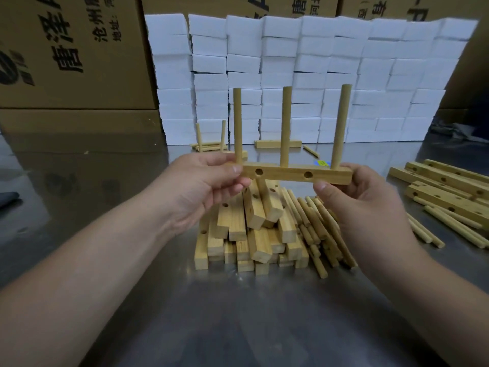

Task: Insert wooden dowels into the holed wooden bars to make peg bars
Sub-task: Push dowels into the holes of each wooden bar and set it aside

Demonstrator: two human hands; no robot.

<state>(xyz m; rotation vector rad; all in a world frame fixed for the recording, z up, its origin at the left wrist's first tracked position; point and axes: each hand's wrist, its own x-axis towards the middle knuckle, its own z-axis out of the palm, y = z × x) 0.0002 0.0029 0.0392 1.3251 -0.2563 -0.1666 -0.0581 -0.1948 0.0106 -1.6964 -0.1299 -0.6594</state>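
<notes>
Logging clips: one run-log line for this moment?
left hand grips bar | right hand grips bar | three dowels upright in bar | above pile

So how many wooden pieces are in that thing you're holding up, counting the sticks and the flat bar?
bar: 1
dowels standing in it: 3
Total: 4 pieces
</notes>
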